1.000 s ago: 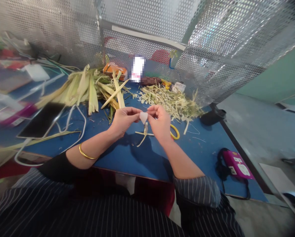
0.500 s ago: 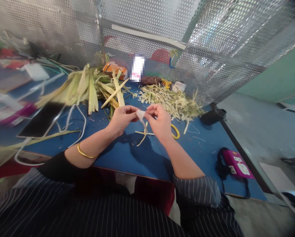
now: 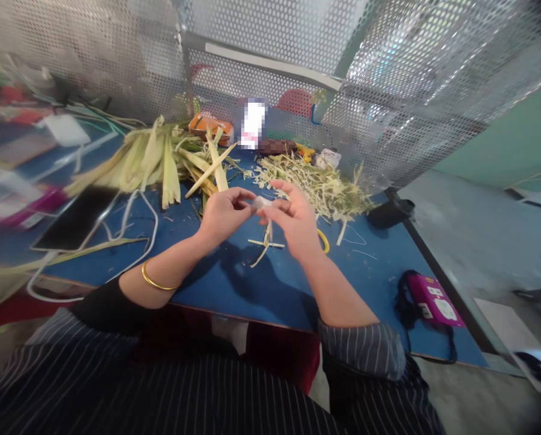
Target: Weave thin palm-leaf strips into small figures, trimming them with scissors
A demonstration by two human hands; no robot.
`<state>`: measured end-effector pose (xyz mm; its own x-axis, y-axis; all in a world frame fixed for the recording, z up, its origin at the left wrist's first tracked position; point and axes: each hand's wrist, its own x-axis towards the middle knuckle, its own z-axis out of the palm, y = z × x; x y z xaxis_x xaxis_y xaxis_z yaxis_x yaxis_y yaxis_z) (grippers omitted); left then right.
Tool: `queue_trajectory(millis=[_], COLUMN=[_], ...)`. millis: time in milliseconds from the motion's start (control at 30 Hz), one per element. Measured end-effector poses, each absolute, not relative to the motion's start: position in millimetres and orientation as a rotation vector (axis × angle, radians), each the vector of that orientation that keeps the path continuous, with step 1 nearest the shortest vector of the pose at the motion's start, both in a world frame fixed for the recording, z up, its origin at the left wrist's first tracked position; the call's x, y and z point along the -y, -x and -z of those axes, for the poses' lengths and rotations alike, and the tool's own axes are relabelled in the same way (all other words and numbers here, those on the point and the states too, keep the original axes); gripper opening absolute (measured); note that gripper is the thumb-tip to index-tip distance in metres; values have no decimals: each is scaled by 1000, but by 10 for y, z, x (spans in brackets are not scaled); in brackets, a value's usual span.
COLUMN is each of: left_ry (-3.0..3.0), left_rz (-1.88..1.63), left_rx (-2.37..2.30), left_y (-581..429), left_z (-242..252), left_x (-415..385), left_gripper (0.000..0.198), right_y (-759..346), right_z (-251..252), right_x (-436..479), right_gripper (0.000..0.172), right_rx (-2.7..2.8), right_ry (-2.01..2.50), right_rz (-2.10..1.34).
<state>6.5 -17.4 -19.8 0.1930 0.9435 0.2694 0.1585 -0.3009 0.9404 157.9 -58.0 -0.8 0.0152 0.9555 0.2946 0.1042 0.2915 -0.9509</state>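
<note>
Squished pale leaf piece (image 3: 262, 203) flatter than a sec ago | pinched between left hand (image 3: 225, 214) and right hand (image 3: 292, 220), fingertips pressed together | held above mid table (image 3: 234, 290) so tail dangles free | fresh leaves (image 3: 161, 158) stacked at back edge, within reach

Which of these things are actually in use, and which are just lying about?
In use: left hand, right hand, pale leaf piece pinched between them, long leaves, leaf trimmings.
Lying about: phone, white cable, pink device, orange box.
</note>
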Motion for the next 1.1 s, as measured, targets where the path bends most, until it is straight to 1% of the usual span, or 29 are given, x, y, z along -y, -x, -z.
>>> queue_trajectory(millis=[67, 100, 167, 267, 367, 433, 500, 567, 633, 700, 767, 867, 1100], left_ry=[-1595, -1560, -1489, -1419, -1379, -1328, -1239, -1129, -1039, -984, -950, -916, -961], left_rz=[-1068, -1029, -1016, -1050, -967, -876, -836, -872, -930, -970, -988, -992, -990], left_rx=[-981, -937, -853, -749, -700, -705, -733, -776, -804, -805, -785, -769, -758], left_y=[-71, -76, -86, -88, -78, -73, -73, -72, -68, -60, -53, -51, -55], left_z=[194, 188, 165, 121, 101, 109, 121, 126, 121, 114, 113, 118, 111], left_x=[174, 177, 189, 212, 230, 233, 229, 219, 206, 196, 191, 197, 218], left_gripper=[28, 30, 31, 27, 16, 17, 21, 22, 21, 21, 21, 20, 19], right_y=[-1646, -1679, -1729, -1746, -1736, -1739, -1751, -1760, -1753, -1728, -1693, -1655, -1677], right_z=[6, 8, 14, 20, 35, 58, 80, 82, 59, 31, 24, 65, 117], right_x=[541, 516, 470, 429, 418, 413, 414, 433, 473, 522, 557, 567, 549], right_gripper=[32, 31, 39, 49, 51, 49, 43, 35, 24, 13, 9, 10, 13], right_rx=[1312, 1285, 1243, 1226, 1226, 1220, 1224, 1279, 1444, 1681, 1849, 1915, 1907], right_ry=[1024, 1016, 1016, 1047, 1058, 1083, 1152, 1207, 1201, 1155, 1123, 1130, 1163], right_rz=[-997, -1016, -1035, -1077, -1132, -1109, -945, -650, -364, -166, -14, 139, 173])
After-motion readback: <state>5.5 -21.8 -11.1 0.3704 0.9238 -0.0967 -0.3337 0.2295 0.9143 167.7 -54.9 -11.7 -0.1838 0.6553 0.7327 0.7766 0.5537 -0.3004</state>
